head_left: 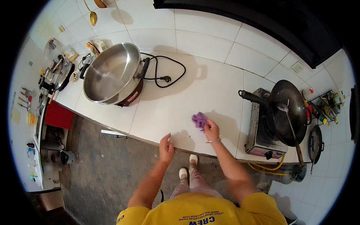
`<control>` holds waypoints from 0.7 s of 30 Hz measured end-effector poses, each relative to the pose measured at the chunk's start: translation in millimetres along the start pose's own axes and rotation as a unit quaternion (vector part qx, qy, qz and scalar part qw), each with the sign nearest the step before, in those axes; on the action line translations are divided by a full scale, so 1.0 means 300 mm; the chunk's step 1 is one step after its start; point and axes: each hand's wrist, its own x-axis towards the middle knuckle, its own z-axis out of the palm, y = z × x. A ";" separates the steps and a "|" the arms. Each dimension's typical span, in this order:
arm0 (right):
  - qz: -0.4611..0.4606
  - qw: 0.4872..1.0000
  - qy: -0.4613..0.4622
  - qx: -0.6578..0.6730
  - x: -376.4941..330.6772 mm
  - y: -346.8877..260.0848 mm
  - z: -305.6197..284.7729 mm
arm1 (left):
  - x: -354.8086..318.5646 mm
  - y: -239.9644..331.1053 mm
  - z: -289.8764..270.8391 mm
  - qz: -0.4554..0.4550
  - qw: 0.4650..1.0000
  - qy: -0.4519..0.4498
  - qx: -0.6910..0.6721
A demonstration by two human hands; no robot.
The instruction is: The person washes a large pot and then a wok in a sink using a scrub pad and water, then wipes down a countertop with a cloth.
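Bunched purple cloth (200, 120) is gripped in my right hand (212, 130), its fingers closed round one end just over the white tiled counter (161, 108). A bracelet circles that wrist. At the counter's near edge, to the left of the cloth, is my left hand (166, 149). One of its fingers points forward and the others are partly hidden; no held object can be made out in it. Tiny specks lie on the tiles between the two hands.
A large steel electric pot (112, 75) stands at the back left, its black power cord (174, 80) looped beside it. On the right, a black wok (288, 112) holding a ladle (284, 108) rests on a gas stove (262, 142). A lid (315, 144) leans farther right.
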 end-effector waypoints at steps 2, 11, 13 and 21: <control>-0.085 0.992 0.053 -0.074 0.057 0.059 -0.049 | -0.083 -0.005 0.015 -0.156 0.979 0.031 -0.130; -0.179 0.930 0.062 -0.314 0.049 0.027 -0.005 | -0.117 -0.103 0.019 -0.456 0.772 -0.025 -0.442; -0.213 0.927 0.028 -0.306 -0.023 -0.002 0.061 | -0.100 -0.104 -0.002 -0.468 0.750 -0.050 -0.465; -0.240 0.952 -0.113 -0.155 -0.401 -0.172 0.301 | -0.092 -0.199 -0.060 -0.423 0.726 -0.001 -0.542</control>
